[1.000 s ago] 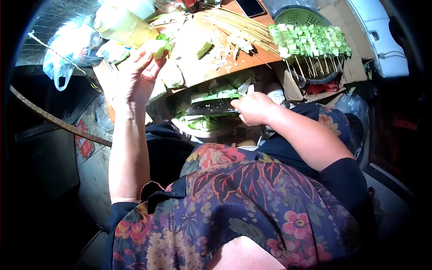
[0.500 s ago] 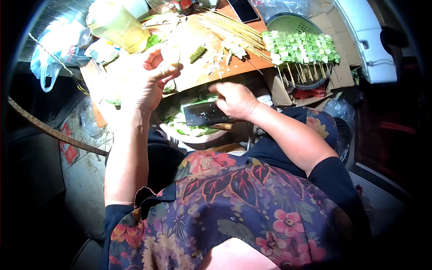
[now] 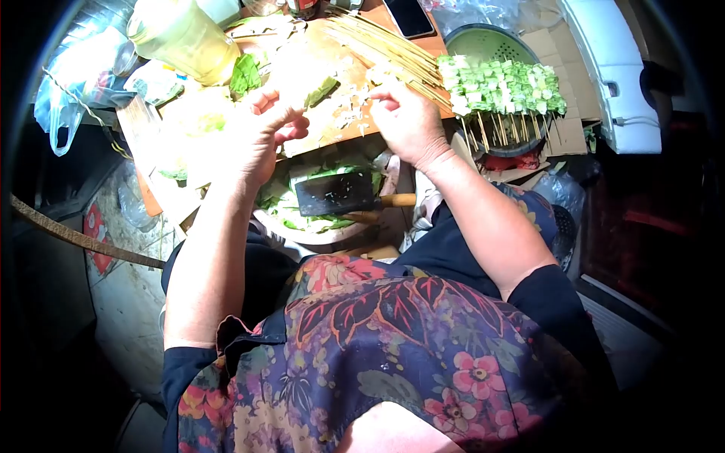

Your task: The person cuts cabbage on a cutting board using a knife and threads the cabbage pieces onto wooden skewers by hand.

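Note:
My left hand point(image 3: 264, 140) is held over the front of the board with its fingers curled in. Glare hides what its fingertips hold, if anything. My right hand point(image 3: 411, 124) reaches over the board's front edge, its thumb and fingers drawn together beside pale chopped bits point(image 3: 351, 109). Whatever is in that pinch is too small to make out. Between the hands lies a green vegetable piece point(image 3: 321, 90). Below them a cleaver point(image 3: 332, 195) with a wooden handle rests, untouched, across a tub point(image 3: 298, 235) of leafy greens point(image 3: 272, 200).
Bamboo skewers point(image 3: 389, 53) lie at the back of the wooden board point(image 3: 370, 140). Right of them, skewered greens point(image 3: 502, 87) rest on a green colander point(image 3: 487, 38). A phone point(image 3: 410, 16) lies behind. A yellowish plastic jug point(image 3: 185, 45) and a blue bag point(image 3: 75, 90) stand left.
My right hand has left the cleaver and moved up to the chopped bits on the board. The cleaver now lies on the tub, its handle showing. My left hand has lowered slightly.

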The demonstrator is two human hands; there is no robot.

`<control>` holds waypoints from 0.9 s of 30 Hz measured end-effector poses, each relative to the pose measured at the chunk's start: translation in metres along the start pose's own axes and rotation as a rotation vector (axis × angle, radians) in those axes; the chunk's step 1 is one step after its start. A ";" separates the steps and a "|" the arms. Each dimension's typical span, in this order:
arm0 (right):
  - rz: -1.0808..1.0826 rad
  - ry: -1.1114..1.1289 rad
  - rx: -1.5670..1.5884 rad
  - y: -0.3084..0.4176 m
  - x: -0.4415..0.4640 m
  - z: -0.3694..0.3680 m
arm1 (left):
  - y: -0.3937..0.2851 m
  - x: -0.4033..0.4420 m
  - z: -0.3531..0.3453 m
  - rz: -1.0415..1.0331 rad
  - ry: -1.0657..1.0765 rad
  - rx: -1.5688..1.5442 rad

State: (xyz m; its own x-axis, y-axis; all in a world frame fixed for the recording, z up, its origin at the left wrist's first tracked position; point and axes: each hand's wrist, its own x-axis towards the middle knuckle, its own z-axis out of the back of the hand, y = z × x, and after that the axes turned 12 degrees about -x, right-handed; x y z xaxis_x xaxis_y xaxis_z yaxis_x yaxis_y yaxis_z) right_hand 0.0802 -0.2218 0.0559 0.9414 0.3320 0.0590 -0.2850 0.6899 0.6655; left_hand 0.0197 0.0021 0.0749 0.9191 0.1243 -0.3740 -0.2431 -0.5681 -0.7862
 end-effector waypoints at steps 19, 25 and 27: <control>-0.170 0.074 -0.557 -0.098 0.022 -0.016 | 0.002 0.019 0.019 -0.075 -0.172 -0.119; 0.002 0.199 0.018 -0.038 0.007 0.013 | -0.001 0.024 0.020 -0.121 -0.310 -0.245; 0.071 0.272 0.127 0.002 -0.007 0.030 | -0.005 0.031 0.025 -0.131 -0.275 -0.277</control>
State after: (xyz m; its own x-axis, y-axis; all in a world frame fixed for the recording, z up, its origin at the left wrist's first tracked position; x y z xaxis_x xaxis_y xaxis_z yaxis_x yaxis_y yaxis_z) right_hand 0.0787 -0.2421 0.0788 0.8324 0.5482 -0.0809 -0.3074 0.5783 0.7557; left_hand 0.0419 0.0293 0.0544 0.8103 0.4019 -0.4265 -0.0022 -0.7257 -0.6880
